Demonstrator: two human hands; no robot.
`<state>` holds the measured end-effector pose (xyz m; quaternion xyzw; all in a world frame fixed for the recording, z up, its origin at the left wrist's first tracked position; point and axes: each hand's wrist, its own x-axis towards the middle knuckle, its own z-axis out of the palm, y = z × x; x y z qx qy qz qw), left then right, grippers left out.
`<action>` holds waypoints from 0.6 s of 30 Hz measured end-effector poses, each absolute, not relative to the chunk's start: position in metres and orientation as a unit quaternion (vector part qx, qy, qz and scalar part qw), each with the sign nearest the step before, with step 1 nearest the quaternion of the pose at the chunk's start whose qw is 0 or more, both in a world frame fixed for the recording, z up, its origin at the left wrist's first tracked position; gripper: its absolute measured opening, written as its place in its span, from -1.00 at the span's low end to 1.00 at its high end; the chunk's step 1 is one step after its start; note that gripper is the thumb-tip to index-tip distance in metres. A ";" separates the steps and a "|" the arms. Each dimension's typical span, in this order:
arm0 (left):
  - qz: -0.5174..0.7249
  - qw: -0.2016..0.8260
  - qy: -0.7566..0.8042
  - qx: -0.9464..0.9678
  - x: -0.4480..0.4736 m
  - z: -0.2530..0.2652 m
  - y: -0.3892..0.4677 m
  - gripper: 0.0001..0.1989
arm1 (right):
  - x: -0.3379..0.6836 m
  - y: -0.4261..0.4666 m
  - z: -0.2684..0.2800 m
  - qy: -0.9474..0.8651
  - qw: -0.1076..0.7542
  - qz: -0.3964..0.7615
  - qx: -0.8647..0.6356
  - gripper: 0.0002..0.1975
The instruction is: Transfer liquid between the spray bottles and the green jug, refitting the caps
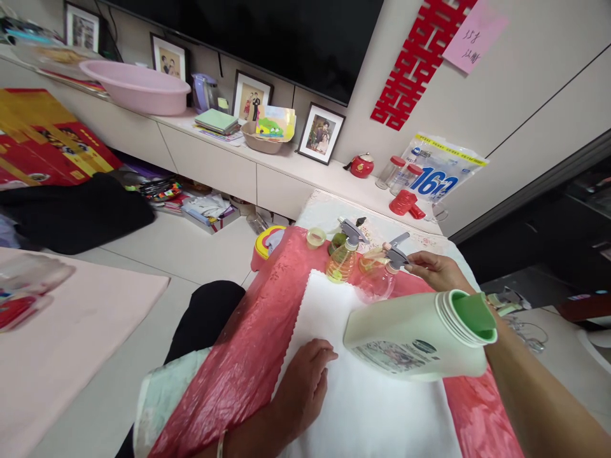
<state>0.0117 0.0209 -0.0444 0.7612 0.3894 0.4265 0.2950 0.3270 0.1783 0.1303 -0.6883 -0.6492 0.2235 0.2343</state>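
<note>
My right hand (439,270) reaches past the big bottle, its fingertips closed on the grey sprayer head of a clear pink spray bottle (377,283). Beside that stands another spray bottle (341,262) holding yellow-green liquid. My left hand (305,381) rests on the white scallop-edged cloth (372,407), fingers loosely bent, with nothing in it. Between my hands is a large pale green bottle (410,334), uncapped, with a green spout in its mouth; it hides part of my right forearm. A small cup (316,238) and a dark green round item (337,243) sit behind.
A red plastic cover (238,356) lies over the table under the cloth. Behind runs a low cabinet (210,162) with photo frames, a pink basin (138,88) and glass jars (390,172). At left is a pink surface (95,331); a yellow-topped stool (267,245) stands on the floor.
</note>
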 end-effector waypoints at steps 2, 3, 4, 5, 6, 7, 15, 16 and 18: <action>0.425 0.298 0.389 0.762 0.012 -0.044 0.021 -0.49 | 0.328 0.177 0.130 -0.650 0.237 0.221 -0.688 -0.12; 0.423 0.299 0.390 0.761 0.012 -0.044 0.021 -0.49 | 0.329 0.176 0.130 -0.649 0.240 0.220 -0.687 -0.11; 0.421 0.300 0.392 0.761 0.012 -0.044 0.021 -0.49 | 0.330 0.175 0.130 -0.649 0.243 0.218 -0.688 -0.09; 0.419 0.302 0.393 0.761 0.012 -0.044 0.021 -0.48 | 0.331 0.174 0.131 -0.648 0.244 0.217 -0.689 -0.08; 0.417 0.303 0.395 0.761 0.011 -0.044 0.021 -0.48 | 0.333 0.173 0.131 -0.646 0.246 0.215 -0.690 -0.07; 0.418 0.304 0.395 0.760 0.011 -0.044 0.021 -0.49 | 0.334 0.172 0.132 -0.644 0.246 0.212 -0.693 -0.06; 0.434 0.287 0.390 0.760 0.012 -0.045 0.020 -0.47 | 0.338 0.169 0.129 -0.636 0.245 0.207 -0.702 -0.07; 0.436 0.286 0.389 0.760 0.012 -0.046 0.021 -0.47 | 0.338 0.169 0.129 -0.637 0.242 0.210 -0.701 -0.08; 0.439 0.286 0.386 0.759 0.012 -0.047 0.021 -0.47 | 0.337 0.170 0.129 -0.640 0.236 0.218 -0.699 -0.09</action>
